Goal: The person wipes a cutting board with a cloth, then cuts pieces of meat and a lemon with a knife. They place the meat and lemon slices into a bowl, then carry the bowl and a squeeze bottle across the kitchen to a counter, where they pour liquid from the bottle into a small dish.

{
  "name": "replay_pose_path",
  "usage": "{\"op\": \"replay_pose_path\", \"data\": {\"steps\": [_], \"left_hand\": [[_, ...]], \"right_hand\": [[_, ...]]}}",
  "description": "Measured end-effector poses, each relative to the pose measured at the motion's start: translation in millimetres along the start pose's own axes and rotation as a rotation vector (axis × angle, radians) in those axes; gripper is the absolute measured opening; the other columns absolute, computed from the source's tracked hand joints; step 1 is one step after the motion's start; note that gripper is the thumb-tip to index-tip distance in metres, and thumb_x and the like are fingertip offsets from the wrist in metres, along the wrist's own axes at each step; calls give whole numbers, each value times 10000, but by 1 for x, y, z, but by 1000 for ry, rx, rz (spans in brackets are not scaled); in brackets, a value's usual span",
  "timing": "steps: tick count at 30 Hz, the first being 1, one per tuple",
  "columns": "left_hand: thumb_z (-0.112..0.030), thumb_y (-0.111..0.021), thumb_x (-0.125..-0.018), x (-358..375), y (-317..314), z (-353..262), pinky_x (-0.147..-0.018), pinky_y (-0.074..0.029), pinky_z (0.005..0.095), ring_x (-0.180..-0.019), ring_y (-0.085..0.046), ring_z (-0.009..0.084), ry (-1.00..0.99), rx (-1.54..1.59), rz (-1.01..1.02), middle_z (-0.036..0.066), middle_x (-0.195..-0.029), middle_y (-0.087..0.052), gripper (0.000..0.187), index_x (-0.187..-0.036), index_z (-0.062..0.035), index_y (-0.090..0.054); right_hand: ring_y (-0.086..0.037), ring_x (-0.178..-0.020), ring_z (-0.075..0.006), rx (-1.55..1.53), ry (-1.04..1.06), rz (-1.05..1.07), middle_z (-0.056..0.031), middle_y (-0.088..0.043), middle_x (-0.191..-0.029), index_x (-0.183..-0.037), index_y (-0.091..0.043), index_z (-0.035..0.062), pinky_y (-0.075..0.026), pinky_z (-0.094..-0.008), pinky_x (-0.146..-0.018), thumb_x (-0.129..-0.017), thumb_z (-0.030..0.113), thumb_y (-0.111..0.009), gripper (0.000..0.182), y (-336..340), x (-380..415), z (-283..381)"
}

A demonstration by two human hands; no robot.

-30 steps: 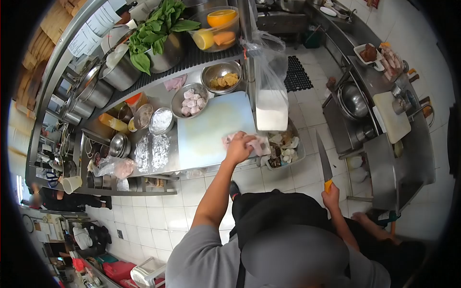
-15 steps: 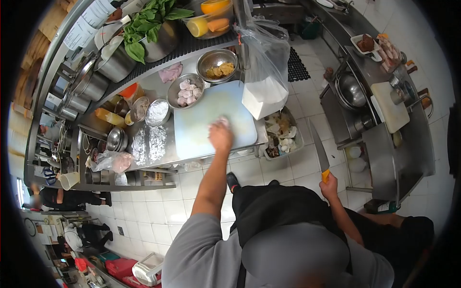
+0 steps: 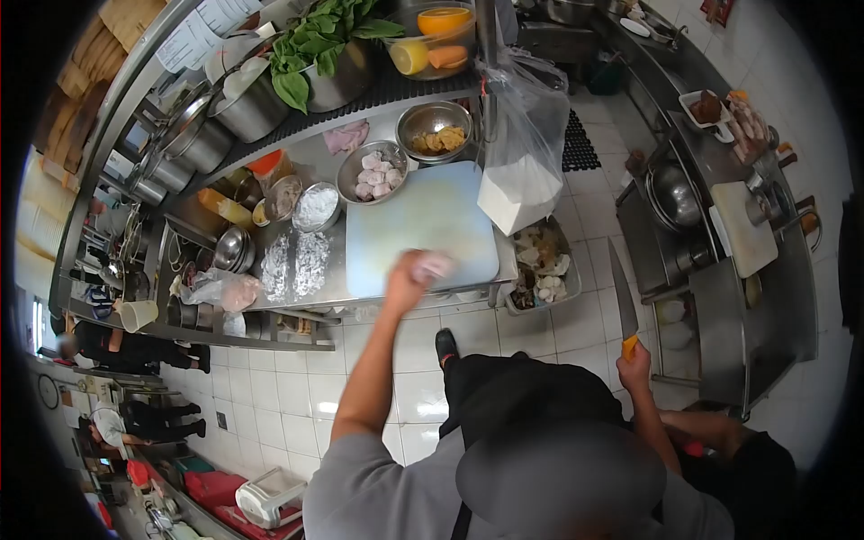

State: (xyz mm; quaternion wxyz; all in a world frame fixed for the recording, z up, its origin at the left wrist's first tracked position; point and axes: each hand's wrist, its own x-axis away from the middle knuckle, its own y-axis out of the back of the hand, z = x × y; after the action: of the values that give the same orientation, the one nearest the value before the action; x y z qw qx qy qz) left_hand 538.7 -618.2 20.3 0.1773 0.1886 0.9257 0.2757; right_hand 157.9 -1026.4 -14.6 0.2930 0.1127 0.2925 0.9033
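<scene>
**Left hand with meat at the board edge, right hand with the knife**

We see the left hand (image 3: 407, 281) in the middle of the frame, closed around a pale pink piece of raw meat (image 3: 434, 265) at the near edge of the light green plastic cutting board (image 3: 418, 220). The motion is blurred, so we cannot tell if the meat touches the board. The right hand (image 3: 637, 364), lower right of the frame, well apart from the board, grips the orange handle of a long steel knife (image 3: 621, 297) with the blade pointing up. Above the board stands a round steel bowl with pink meat pieces (image 3: 373, 174).
</scene>
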Motion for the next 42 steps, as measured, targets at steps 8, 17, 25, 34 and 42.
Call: {"op": "replay_pose_path", "data": {"steps": [8, 17, 25, 34, 42], "left_hand": [[-250, -604, -910, 12, -89, 6, -924, -519, 501, -1043, -649, 419, 324, -386, 55, 256, -1161, -663, 408, -1229, 2, -631], [-108, -633, -920, 25, -154, -140, -773, -566, 361, -891, -681, 229, 639, 976, -26, 104, -1067, -662, 334, -1238, -16, -586], [-141, -704, -935, -44, -109, -40, -750, -526, 319, -864, -652, 170, 516, 816, -581, 82, -968, -692, 218, -1099, -26, -618], [-319, -690, -859, -121, -44, 109, -915, -476, 484, -1062, -612, 370, 354, -686, -260, 230, -1126, -647, 467, -1167, 24, -618], [-188, -744, -770, -10, -191, -101, -977, -493, 414, -1151, -604, 376, 324, 289, 620, 273, -1236, -612, 550, -1237, 47, -573]], "right_hand": [[-602, -720, -180, 6, 114, 146, -105, -610, -770, -1004, -599, -27, -492, -337, -675, -786, 51, -607, 232, -27, -25, 43], [-644, -985, -476, 209, 183, 409, -281, -684, -993, -1071, -545, -38, -511, -531, -839, -866, 150, -637, 293, -114, -74, 176], [-650, -900, -468, 392, 255, 635, -253, -683, -918, -1050, -574, -31, -521, -516, -798, -849, 230, -688, 348, -66, -54, 154], [-676, -896, -435, 263, -164, 376, -255, -689, -933, -1128, -601, -27, -531, -453, -779, -819, 246, -735, 433, -7, 25, 64], [-680, -892, -435, 166, -88, 185, -236, -696, -945, -1208, -585, -12, -534, -451, -761, -841, 192, -715, 440, -13, -9, 90]]}}
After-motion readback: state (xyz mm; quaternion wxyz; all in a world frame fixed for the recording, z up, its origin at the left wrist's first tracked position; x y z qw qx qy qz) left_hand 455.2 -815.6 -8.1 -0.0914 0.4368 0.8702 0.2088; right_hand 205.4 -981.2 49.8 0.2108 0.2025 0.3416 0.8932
